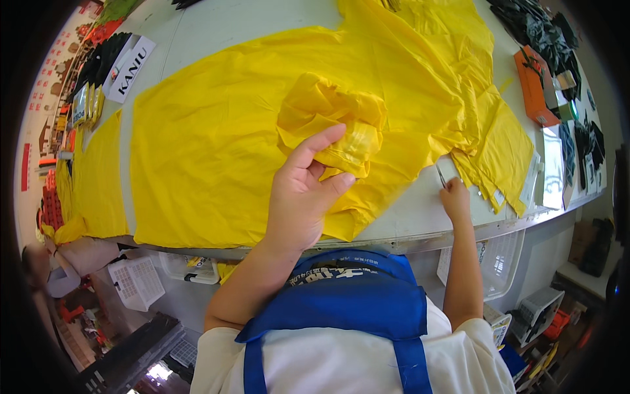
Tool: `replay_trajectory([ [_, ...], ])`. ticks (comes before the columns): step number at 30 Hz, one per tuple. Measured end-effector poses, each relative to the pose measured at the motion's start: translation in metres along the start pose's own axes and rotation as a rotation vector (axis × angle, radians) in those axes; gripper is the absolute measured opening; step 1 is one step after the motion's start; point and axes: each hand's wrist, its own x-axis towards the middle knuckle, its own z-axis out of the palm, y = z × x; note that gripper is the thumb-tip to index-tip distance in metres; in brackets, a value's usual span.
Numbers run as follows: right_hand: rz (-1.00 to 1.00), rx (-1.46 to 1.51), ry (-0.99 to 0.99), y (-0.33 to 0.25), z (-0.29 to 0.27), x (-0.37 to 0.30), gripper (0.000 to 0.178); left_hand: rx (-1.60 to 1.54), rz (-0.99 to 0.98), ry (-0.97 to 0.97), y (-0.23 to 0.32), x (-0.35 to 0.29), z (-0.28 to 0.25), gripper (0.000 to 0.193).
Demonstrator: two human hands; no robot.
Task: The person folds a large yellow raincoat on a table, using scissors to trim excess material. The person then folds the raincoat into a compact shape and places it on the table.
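A large yellow garment of thin, slightly shiny cloth lies spread and rumpled over the table. My left hand pinches a bunched edge of the yellow cloth between thumb and fingers, holding it up above the rest; a paler, see-through strip shows on this edge. Off to the right, near the table's front edge, my right hand is closed around a slim, pointed metal tool. Its exact kind is too small to tell. The tool's tip points away from me and is apart from the raised cloth.
The pale table has its front edge just before my apron. At right stand an orange box and a heap of dark items. A white sign and more yellow cloth are at left. White baskets sit below the table.
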Motion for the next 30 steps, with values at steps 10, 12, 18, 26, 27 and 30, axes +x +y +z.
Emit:
replay_trajectory([
  [10,-0.768,0.713,0.094,-0.225,-0.073,-0.098,0.028,0.060,0.008,0.019,0.007,-0.015,-0.002,0.051],
  [12,-0.751,0.607,0.074,-0.245,-0.074,-0.100,0.019,0.115,0.021,0.023,0.009,-0.018,-0.003,0.051],
  [18,-0.690,0.736,-0.059,-0.256,-0.068,-0.109,0.010,0.191,0.063,0.034,0.009,-0.023,-0.010,0.049],
  [26,-0.835,0.496,0.007,-0.222,-0.088,-0.090,0.055,0.109,0.007,-0.001,0.019,-0.029,-0.014,0.049],
  [27,-0.854,0.388,0.048,-0.223,-0.090,-0.094,0.056,0.106,0.005,-0.007,0.020,-0.029,-0.014,0.050],
  [30,-0.951,0.264,0.096,-0.226,-0.095,-0.095,0.049,0.095,-0.008,-0.023,0.022,-0.029,-0.013,0.050],
])
